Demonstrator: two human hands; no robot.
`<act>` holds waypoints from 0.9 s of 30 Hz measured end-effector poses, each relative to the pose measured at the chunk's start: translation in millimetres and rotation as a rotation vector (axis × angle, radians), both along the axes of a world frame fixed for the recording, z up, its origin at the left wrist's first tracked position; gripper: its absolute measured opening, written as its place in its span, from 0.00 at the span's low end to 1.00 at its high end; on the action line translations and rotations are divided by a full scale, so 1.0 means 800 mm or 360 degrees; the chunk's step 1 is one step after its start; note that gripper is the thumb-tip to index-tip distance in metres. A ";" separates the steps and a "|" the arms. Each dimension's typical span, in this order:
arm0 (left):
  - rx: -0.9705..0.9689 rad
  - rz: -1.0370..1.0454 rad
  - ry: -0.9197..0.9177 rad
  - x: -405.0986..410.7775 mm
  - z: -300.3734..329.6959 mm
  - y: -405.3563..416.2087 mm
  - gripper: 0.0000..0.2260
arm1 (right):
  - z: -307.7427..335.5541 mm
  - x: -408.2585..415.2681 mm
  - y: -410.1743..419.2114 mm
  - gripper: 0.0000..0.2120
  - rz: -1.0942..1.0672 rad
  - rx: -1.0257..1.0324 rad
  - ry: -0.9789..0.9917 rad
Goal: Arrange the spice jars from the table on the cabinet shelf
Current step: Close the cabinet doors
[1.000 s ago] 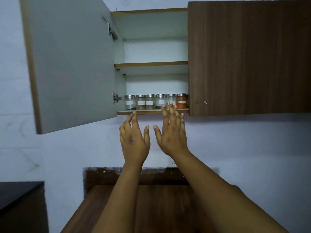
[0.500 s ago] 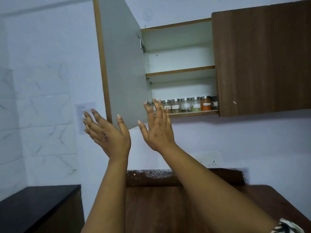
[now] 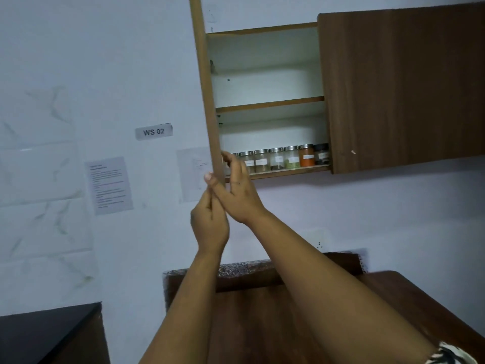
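Several glass spice jars [image 3: 275,160] with metal lids stand in a row on the lower cabinet shelf [image 3: 288,171]; an orange-filled jar [image 3: 306,156] and a dark one [image 3: 321,154] are at the right end. The left cabinet door [image 3: 208,101] stands open, seen edge-on. My right hand [image 3: 236,195] grips its lower corner, thumb on the left face and fingers on the right face. My left hand [image 3: 210,222] is just below, fingers raised against the right hand's thumb and partly hidden by it.
The right cabinet door [image 3: 401,88] is closed and the upper shelf [image 3: 270,103] is bare. A brown wooden table [image 3: 262,324] lies below. A black counter [image 3: 39,334] sits at the lower left. Papers [image 3: 109,185] and a "WS 02" label [image 3: 154,131] hang on the wall.
Both hands were open in the air below the shelf. They have come together at the open door's lower corner, and my right hand has taken hold of it. The view has shifted left.
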State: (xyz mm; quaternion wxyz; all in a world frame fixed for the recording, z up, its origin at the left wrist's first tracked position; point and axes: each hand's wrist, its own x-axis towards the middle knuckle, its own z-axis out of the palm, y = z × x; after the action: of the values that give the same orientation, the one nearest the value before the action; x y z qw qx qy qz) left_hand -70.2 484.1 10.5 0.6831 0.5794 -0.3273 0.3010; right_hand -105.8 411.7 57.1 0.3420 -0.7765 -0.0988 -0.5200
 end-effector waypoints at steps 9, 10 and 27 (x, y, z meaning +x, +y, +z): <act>0.0193 0.0145 -0.0511 -0.030 -0.007 -0.191 0.22 | -0.006 -0.062 -0.190 0.18 -0.0512 -0.0049 -0.0259; 0.0205 0.0150 -0.0512 -0.030 -0.008 -0.216 0.22 | -0.006 -0.065 -0.214 0.18 -0.0593 -0.0071 -0.0235; 0.1165 0.0742 -0.0867 0.100 0.013 -0.561 0.29 | -0.031 0.034 -0.584 0.35 -0.1429 -0.0694 0.0341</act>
State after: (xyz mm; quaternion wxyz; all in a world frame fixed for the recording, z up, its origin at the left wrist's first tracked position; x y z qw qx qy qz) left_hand 9.5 35.6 21.0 0.2401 0.7388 -0.4395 0.4509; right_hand -78.5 -55.6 32.6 -0.0769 -0.8447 0.1740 -0.5003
